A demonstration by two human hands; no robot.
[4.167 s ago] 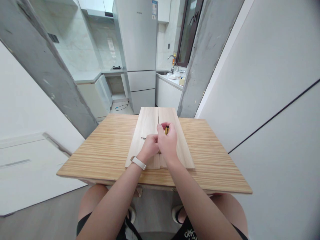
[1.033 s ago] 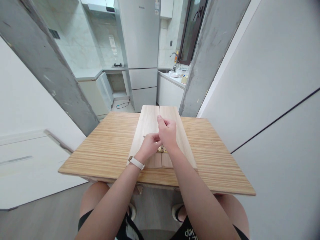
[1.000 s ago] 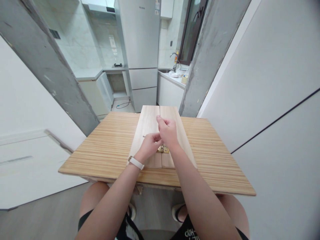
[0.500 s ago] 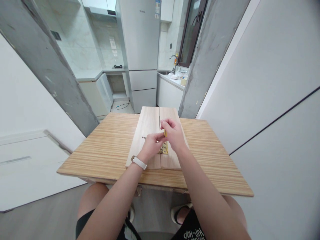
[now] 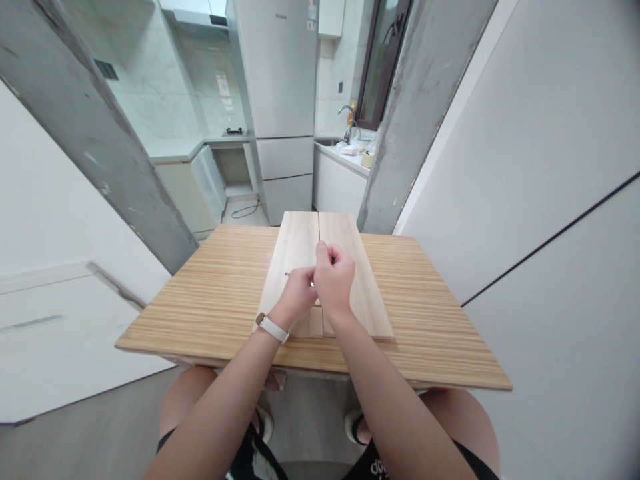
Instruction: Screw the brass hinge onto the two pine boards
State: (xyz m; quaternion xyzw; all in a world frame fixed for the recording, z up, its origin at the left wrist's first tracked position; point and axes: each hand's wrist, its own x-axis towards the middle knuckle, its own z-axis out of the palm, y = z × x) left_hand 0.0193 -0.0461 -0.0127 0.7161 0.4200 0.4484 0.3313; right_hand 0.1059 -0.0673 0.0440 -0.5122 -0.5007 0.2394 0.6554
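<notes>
Two pale wooden boards lie side by side on a striped wooden table: a left board and a right board. My hands meet over the seam between them. My left hand, with a white watch on the wrist, is curled, its fingertips pinched at the seam. What they pinch is hidden. My right hand is a closed fist just above, wrapped round a small yellow-handled tool that is almost hidden. The brass hinge on the seam is covered by my hands. A small screw lies on the left board.
A grey concrete pillar stands past the table's far right corner, and another at the left. A white wall runs close along the right. A kitchen with a fridge and a sink counter lies beyond. My knees are under the table.
My right hand moved back left over the seam and now covers the brass hinge, which showed half a second ago. The tool's yellow handle is hidden in the fist. My left hand stayed put.
</notes>
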